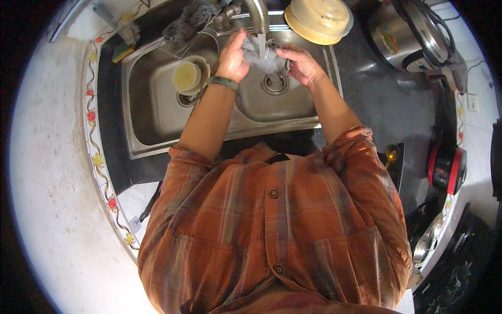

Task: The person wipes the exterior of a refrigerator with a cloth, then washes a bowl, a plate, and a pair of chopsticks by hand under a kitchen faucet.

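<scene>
A wet grey cloth (261, 59) is stretched between my two hands under the running water of the metal faucet (257, 17), above the right basin (274, 104) of a stainless steel sink. My left hand (234, 59), with a green bangle at the wrist, grips the cloth's left side. On its right side, my right hand (301, 64) holds the edge between thumb and fingers. Below the cloth, the drain strainer (275, 84) is partly covered. Stacked pale bowls (186, 76) stand in the left basin (153, 114), the front one with yellowish liquid.
Dark mesh-like material (188, 25) lies behind the left basin, near a yellow-green sponge (122, 52). Yellow bowls with a translucent cover (321, 19) sit at the sink's back right corner. A steel electric cooker (408, 39) stands on the black counter (376, 94).
</scene>
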Demonstrator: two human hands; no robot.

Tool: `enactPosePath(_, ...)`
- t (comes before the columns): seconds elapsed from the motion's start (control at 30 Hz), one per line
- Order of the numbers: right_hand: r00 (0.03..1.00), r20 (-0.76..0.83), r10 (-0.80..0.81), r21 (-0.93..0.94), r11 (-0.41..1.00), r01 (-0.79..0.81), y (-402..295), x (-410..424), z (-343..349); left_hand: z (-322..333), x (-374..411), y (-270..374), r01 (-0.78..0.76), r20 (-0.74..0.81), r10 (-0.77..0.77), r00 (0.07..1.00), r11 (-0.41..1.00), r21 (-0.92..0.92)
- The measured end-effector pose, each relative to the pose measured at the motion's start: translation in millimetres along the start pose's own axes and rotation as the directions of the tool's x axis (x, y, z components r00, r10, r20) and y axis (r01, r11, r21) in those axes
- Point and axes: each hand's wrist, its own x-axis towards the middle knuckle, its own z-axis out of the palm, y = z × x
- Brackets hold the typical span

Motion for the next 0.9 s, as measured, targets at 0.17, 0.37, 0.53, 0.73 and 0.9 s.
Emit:
enactPosePath(0.17, 0.952, -0.112, -0.286, -0.003, 0.958, 0.287, 10, 10, -12, 8, -8, -1, -0.033, 0.142, -0.004, 0.99, 0.965, 0.259)
enactPosePath(0.37, 0.905, -0.195, -0.378, -0.039, 0.925, 0.378, -12, -4, -3, -9, -3, -6, 0.076, 0.061, -0.113, 0.992, 0.901, 0.428)
enactPosePath(0.53, 0.93, -0.033, -0.367, -0.247, 0.904, 0.348, -17, -6, -8, -21, -2, -11, 0.122, 0.01, -0.135, 0.991, 0.923, 0.366)
enactPosePath(0.73, 0.768, -0.159, -0.62, -0.344, 0.764, 0.546, -30, -12, -18, -22, -7, -8, 0.009, 0.149, -0.097, 0.984, 0.864, 0.503)
enactPosePath(0.9, 0.771, -0.239, -0.59, -0.276, 0.803, 0.529, -51, -23, -11, -45, 7, -16, -0.02, 0.112, -0.039, 0.993, 0.875, 0.484)
